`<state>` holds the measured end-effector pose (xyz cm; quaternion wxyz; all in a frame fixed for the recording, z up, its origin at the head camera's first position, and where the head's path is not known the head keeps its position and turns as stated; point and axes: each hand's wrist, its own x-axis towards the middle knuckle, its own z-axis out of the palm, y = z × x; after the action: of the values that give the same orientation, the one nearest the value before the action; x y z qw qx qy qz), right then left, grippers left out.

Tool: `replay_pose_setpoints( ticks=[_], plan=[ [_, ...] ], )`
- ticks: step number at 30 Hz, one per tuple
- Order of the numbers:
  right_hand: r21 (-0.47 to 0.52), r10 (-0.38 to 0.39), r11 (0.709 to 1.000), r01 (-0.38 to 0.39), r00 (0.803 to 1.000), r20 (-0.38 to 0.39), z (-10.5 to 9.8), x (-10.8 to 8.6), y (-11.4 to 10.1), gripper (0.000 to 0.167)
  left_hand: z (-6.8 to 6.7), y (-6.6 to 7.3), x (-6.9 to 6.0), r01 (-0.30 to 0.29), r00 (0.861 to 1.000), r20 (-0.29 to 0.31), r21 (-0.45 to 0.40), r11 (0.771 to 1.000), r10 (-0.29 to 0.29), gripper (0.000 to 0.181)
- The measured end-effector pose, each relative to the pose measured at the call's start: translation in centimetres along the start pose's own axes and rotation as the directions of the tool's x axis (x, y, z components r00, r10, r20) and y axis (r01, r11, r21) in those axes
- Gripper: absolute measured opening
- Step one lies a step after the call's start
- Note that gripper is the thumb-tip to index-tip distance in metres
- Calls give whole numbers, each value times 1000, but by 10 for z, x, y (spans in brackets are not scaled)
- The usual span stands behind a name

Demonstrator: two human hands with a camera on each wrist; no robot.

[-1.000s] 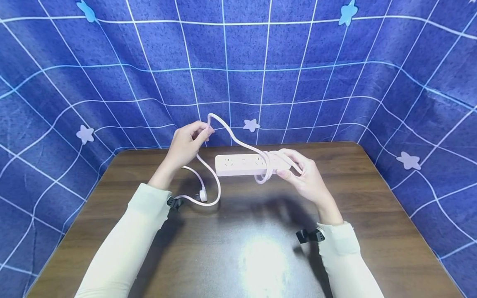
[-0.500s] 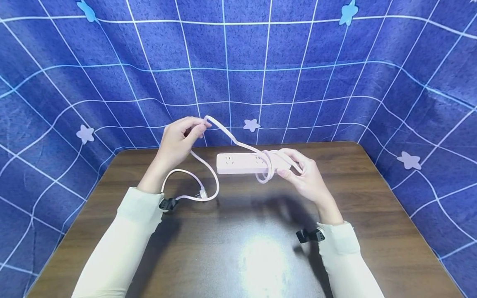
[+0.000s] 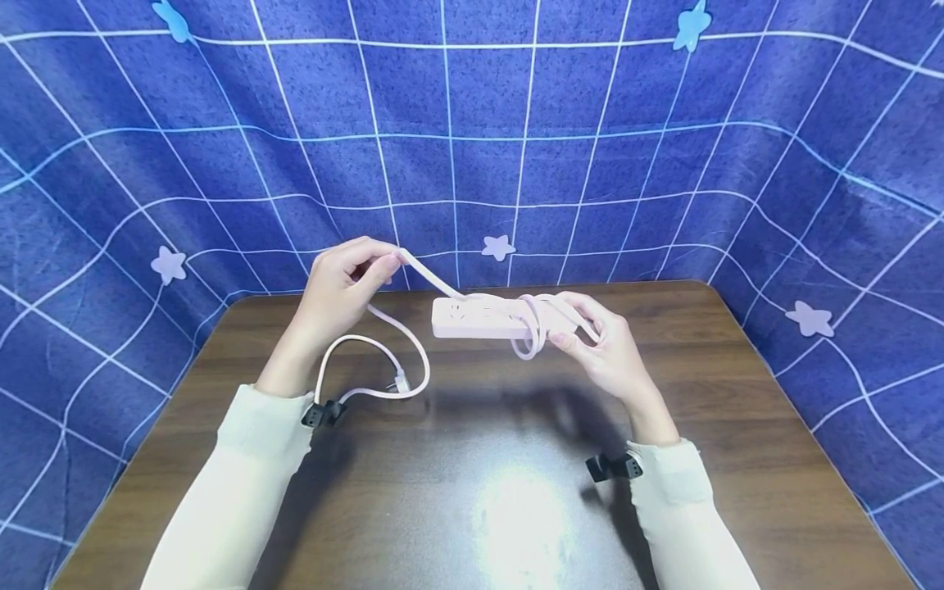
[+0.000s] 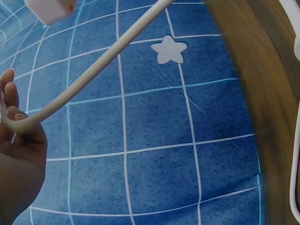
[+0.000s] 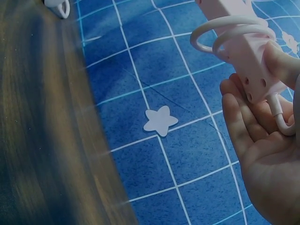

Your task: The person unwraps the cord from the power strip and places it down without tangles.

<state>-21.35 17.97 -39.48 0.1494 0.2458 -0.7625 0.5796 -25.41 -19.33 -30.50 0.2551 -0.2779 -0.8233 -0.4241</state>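
A white power strip (image 3: 468,322) is held above the table, its socket face showing in the head view. My right hand (image 3: 608,352) grips its right end; in the right wrist view the thumb lies on the strip's body (image 5: 251,70) and the fingers are beneath it. Loops of white cord (image 5: 234,21) go around the strip. To the left, my left hand (image 3: 342,279) pinches the cord (image 3: 431,274) between thumb and fingers, and a nearly straight length runs to the strip. The cord's remainder curves down to the plug (image 3: 401,383) on the table.
The brown wooden table (image 3: 457,508) has a bright glare patch near its front. Behind it and at both sides hangs a blue grid-patterned curtain (image 3: 479,164) with star shapes. Small black cameras (image 3: 615,468) sit at the sleeve cuffs.
My left hand has moved left, drawing the cord's raised arch lower and straighter. The strip's left end has risen slightly. My right hand has hardly moved.
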Motion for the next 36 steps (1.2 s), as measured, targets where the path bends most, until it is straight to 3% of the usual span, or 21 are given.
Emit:
replay_pose_setpoints(
  ticks=[7,14,23,27,36],
  plan=[
    [-9,15,1000,-15,1000,0,0,-1,-1,44,-5,5,-9,-19,1000,10,-23,1000,20,11],
    [-16,23,1000,-23,1000,-3,1,-2,-2,44,-9,-1,-20,-19,999,33,-28,999,20,12],
    [2,21,1000,-21,1000,-6,3,0,-1,45,-16,-1,-32,-44,993,108,-55,998,49,16],
    [-11,20,1000,-20,1000,-9,3,0,-2,44,-19,-2,-37,-37,985,167,-81,996,50,19],
    [-2,6,1000,-6,1000,-19,2,0,-2,45,-23,-6,-44,-32,950,303,-131,991,71,24]
  ],
)
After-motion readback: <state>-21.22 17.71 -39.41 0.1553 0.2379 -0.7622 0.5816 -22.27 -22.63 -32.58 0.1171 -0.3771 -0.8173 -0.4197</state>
